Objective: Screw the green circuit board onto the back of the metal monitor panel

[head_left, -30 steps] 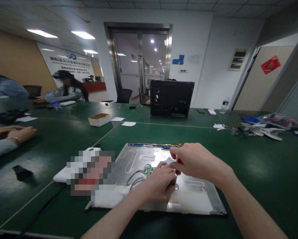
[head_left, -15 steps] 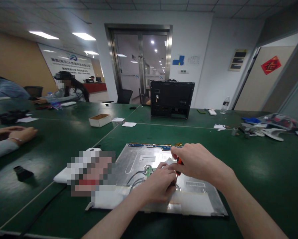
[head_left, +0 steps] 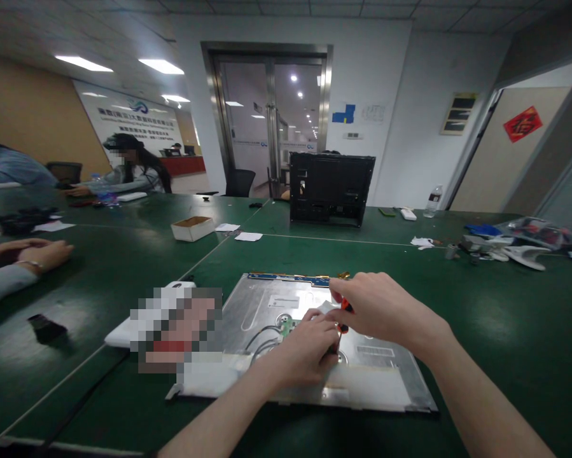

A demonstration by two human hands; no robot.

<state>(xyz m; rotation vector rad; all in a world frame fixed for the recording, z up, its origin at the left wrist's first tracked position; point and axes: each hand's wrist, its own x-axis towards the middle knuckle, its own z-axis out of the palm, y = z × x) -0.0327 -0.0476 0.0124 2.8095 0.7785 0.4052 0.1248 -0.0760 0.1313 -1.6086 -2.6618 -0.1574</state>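
Flat silver metal display panel [head_left: 266, 305] lies back-up on the green surface [head_left: 481, 331]. Right hand [head_left: 381, 308] clamped on a red-handled screwdriver [head_left: 345, 307], tip down over the panel. Left hand [head_left: 307, 346] touching it, fingers curled at the tool's lower end; its grip cannot be told.

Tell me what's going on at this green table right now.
A person is working on a flat metal panel lying on the green table. The right hand grips an orange-handled tool, held down toward the panel, while the left hand rests on the panel beside a small circuit board with wires. Another person's hands rest at the left, and a black casing stands further back.
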